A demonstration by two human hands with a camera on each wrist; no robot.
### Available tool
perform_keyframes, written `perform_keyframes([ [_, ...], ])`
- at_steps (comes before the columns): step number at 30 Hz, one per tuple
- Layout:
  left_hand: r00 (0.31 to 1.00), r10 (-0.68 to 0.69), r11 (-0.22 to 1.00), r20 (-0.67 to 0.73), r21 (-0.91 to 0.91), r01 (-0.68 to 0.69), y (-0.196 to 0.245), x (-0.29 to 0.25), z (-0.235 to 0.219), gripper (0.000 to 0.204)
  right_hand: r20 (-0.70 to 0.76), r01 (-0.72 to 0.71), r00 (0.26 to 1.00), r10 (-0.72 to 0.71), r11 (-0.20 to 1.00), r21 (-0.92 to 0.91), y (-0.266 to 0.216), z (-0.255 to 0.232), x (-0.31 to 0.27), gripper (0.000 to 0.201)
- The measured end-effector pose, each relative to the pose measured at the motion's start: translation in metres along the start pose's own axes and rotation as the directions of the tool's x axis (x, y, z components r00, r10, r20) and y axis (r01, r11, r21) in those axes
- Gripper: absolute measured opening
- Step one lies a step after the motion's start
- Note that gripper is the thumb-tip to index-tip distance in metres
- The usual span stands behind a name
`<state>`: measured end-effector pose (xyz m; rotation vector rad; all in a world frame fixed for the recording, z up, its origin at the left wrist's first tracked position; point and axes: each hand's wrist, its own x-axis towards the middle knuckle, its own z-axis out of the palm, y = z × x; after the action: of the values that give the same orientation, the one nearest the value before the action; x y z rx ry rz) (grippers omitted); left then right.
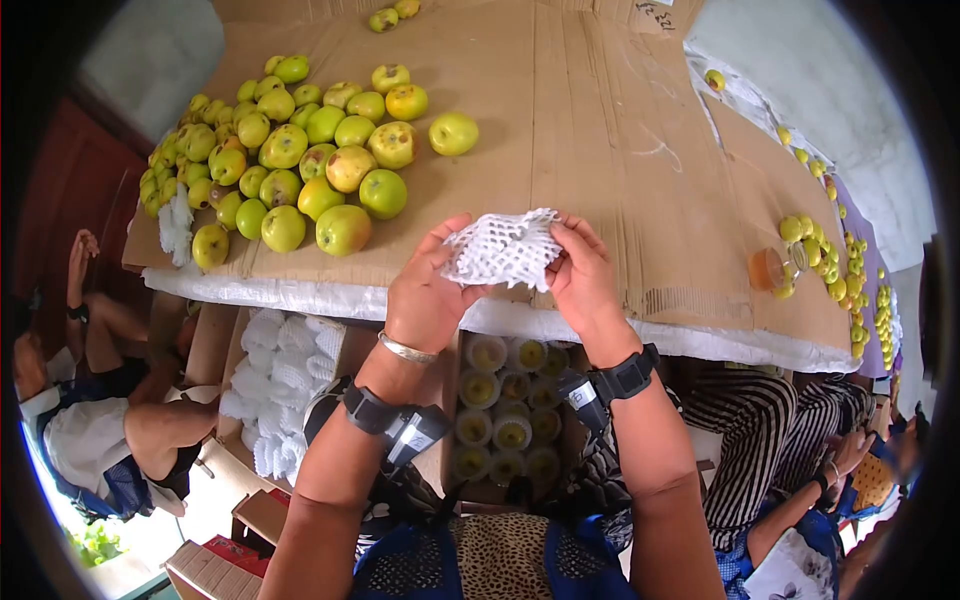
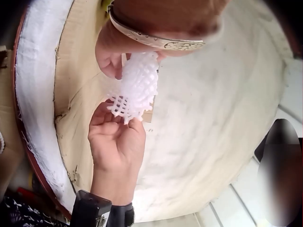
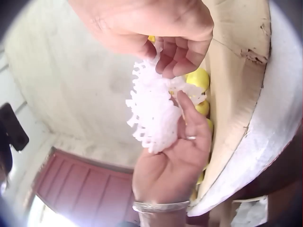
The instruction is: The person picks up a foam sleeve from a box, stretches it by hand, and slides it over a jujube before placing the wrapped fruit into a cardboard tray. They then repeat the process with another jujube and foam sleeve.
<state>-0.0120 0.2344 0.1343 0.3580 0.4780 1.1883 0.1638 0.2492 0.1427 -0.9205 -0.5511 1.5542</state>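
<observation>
Net: we find a white foam net (image 1: 503, 248) held above the near tabletop (image 1: 600, 130) edge, between both hands.
Left hand (image 1: 428, 290): we see it pinching the net's left end.
Right hand (image 1: 582, 272): grips the right end.
Apples (image 1: 300, 160): we note a heap far left, apart from the net.
Box (image 1: 510, 410): wrapped fruit below.
</observation>
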Motion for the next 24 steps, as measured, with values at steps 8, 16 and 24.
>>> perform_keyframes([
  [8,0.989,0.146,0.980,-0.038,0.139,-0.139,0.001,-0.003,0.011,0.042,0.015,-0.087,0.996,0.092,0.971,-0.223,0.012,-0.007,0.003,0.024],
  [16,0.930,0.314,0.949,-0.189,0.081,-0.304,0.002,0.001,0.006,0.035,0.300,0.220,0.944,-0.138,0.941,-0.259,0.010,0.010,-0.011,0.069],
  [24,0.947,0.315,0.773,0.059,0.563,-0.292,-0.029,-0.008,0.002,0.030,0.342,0.183,0.936,-0.080,0.942,-0.281,0.020,0.020,-0.010,0.055],
])
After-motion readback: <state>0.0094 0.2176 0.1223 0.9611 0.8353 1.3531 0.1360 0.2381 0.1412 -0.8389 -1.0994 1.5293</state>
